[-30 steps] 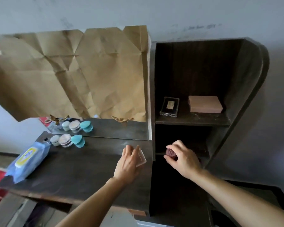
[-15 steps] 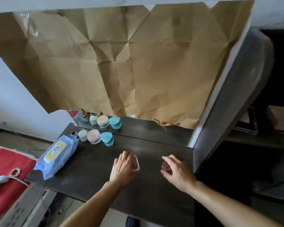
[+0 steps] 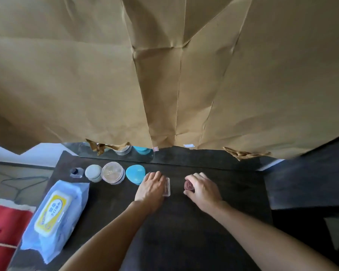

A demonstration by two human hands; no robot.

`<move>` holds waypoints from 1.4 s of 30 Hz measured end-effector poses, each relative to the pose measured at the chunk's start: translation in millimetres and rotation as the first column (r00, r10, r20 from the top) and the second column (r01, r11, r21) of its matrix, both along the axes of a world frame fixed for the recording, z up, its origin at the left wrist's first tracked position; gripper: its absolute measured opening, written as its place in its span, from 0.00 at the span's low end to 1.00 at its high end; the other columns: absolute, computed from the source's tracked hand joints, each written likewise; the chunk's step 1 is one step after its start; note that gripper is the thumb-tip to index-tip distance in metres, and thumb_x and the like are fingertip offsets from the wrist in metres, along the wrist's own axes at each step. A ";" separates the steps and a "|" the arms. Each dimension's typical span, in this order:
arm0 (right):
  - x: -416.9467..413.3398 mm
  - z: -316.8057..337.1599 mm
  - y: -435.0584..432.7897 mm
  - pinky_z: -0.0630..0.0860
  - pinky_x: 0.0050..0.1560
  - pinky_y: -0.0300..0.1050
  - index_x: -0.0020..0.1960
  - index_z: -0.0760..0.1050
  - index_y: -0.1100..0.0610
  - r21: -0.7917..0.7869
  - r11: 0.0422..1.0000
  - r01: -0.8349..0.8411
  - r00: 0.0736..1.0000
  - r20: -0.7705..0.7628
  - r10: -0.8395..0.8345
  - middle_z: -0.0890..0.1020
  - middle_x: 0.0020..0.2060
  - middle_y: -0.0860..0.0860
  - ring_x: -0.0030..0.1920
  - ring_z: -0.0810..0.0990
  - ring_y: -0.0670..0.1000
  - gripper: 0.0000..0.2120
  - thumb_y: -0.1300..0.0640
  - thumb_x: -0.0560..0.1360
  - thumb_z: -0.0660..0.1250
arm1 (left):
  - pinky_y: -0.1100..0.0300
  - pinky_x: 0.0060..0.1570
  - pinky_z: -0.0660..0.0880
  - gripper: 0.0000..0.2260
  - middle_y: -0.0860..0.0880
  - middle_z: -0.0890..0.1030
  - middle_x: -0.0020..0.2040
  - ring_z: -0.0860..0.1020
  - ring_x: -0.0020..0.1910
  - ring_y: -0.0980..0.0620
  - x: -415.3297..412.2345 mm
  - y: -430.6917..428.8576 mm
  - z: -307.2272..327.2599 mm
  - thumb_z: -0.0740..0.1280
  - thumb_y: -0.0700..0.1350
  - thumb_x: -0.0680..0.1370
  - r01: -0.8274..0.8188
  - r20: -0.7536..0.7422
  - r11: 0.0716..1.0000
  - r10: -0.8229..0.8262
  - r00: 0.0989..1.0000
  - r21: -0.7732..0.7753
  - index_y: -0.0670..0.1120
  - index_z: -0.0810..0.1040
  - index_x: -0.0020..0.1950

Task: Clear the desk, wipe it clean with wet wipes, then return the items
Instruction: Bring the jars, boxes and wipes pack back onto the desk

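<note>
1. Stage of work, as I judge it: the return of the items. A row already stands along the back of the dark wooden desk (image 3: 184, 222): a small clear bottle with a dark cap (image 3: 76, 172), a pale grey round jar (image 3: 93, 172), a clear round jar with a beige fill (image 3: 113, 172) and a turquoise rounded container (image 3: 135, 174).
2. The left hand (image 3: 152, 187) lies over a small clear plastic box (image 3: 166, 186) and holds it down at the desk, just right of the turquoise rounded container. Only the box's right edge shows past the fingers.
3. The right hand (image 3: 203, 187) is curled round a small dark red round jar (image 3: 189, 187), low at the desk and a little apart from the clear box.
4. A blue pack of wet wipes with a yellow label (image 3: 53, 218) lies at the desk's left front, well apart from both hands.
5. Creased brown paper (image 3: 164, 75) hangs behind the row.
6. The next move likely calls for setting both pieces in line with the row and letting go cleanly. The left hand sits close to the turquoise container, so lifting straight up should avoid nudging it.
</note>
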State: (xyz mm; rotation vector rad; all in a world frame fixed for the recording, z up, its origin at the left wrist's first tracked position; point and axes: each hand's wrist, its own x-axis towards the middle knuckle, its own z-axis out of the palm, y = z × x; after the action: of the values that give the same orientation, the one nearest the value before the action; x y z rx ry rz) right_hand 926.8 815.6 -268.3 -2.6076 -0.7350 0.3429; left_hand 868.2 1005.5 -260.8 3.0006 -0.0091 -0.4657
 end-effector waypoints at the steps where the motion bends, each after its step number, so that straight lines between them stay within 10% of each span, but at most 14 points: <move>1: 3.0 -4.6 6.8 0.76 0.44 0.50 0.55 0.76 0.53 0.005 1.000 0.012 1.000 -0.016 -0.012 0.79 0.48 0.47 0.53 0.74 0.52 0.17 0.52 0.68 0.73 | 0.55 0.71 0.58 0.27 0.48 0.68 0.66 0.66 0.66 0.48 5.5 1.2 -4.5 0.68 0.48 0.74 0.012 -0.003 1.000 -0.012 1.000 -0.005 0.47 0.63 0.71; 17: 5.6 -10.4 -3.7 0.76 0.47 0.49 0.62 0.71 0.50 0.009 0.995 0.097 0.995 -0.030 -0.096 0.74 0.55 0.47 0.59 0.72 0.50 0.21 0.51 0.70 0.71 | 0.55 0.67 0.62 0.23 0.47 0.68 0.64 0.67 0.64 0.46 27.1 -11.8 -4.4 0.68 0.46 0.73 0.038 0.046 0.998 -0.036 0.998 -0.056 0.47 0.67 0.67; 42: -76.5 132.4 -399.9 0.73 0.43 0.42 0.59 0.76 0.55 0.202 0.963 0.180 0.896 0.369 -0.245 0.78 0.50 0.48 0.51 0.79 0.49 0.14 0.53 0.75 0.67 | 0.57 0.36 0.73 0.05 0.48 0.77 0.41 0.78 0.40 0.46 -52.0 -379.4 143.3 0.67 0.42 0.70 0.259 0.577 0.945 -0.099 0.811 -0.202 0.45 0.77 0.45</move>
State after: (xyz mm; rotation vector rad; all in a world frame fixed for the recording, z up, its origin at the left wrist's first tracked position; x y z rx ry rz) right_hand 850.3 415.7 -135.9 -2.5902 -0.5594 -0.3050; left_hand 816.3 626.1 -117.5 2.7477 -0.3773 0.3983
